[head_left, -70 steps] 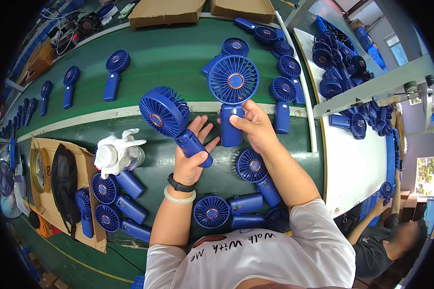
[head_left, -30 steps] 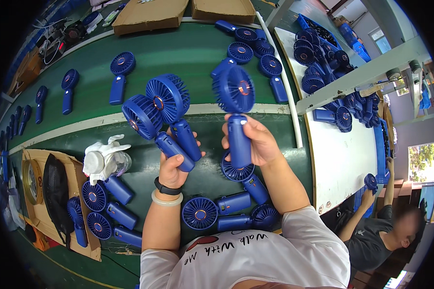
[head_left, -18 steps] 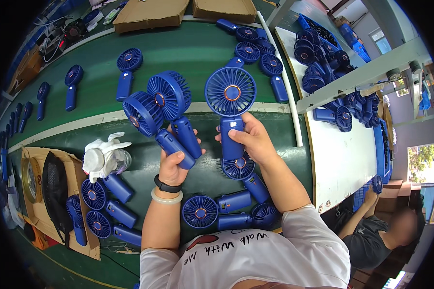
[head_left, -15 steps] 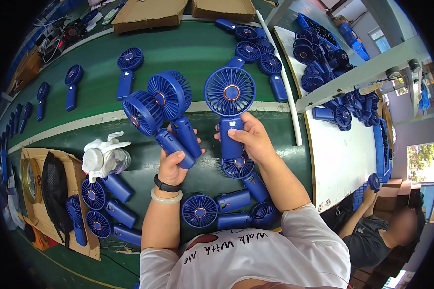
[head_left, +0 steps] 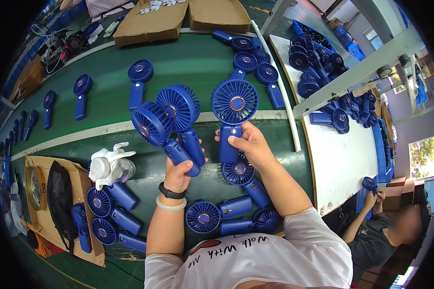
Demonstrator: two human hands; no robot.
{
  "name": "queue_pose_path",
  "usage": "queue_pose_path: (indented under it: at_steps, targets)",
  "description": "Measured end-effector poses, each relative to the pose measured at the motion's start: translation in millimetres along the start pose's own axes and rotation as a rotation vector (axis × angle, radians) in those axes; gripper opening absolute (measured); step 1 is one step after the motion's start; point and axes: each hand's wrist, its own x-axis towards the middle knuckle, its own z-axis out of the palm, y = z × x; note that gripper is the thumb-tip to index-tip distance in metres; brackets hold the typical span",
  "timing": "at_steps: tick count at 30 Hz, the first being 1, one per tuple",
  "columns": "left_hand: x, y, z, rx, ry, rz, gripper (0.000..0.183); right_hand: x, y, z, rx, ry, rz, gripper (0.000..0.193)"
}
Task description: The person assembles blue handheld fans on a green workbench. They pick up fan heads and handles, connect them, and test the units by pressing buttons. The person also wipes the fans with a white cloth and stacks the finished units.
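Grip, left hand [head_left: 177, 175]: closed round two fans [head_left: 153, 125], mid-frame.
Grip, right hand [head_left: 251, 146]: holding one fan [head_left: 236, 104].
Paired handles [head_left: 182, 157]: crowded together, either might slip.

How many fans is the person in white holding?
3: the left hand holds a front fan and a rear fan; the right hand holds the third fan. None seems hidden.

Head camera: worn left-hand fisheye, looking down from above the shirt [head_left: 294, 255]
Left grip [head_left: 177, 177] and right grip [head_left: 251, 146]: mid-view, near the camera
Table [head_left: 205, 188]: below and around both grips, edges bowing
Co-worker [head_left: 369, 248]: right of the right grip, farther off
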Motion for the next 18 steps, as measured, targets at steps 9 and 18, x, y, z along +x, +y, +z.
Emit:
queue_pose_path:
  at_steps: [9, 18]
  targets:
    - [-0.3, 11.3, 11.0, 0.243, -0.280, -0.080, 0.097, -15.1, 7.4, 4.4, 0.363, 0.058, 0.031, 0.038]
    - [-25.9, 27.9, 50.1, 0.334, -0.416, -0.208, 0.096, -61.9, -4.9, -16.4, 0.248, 0.006, -0.052, 0.041]
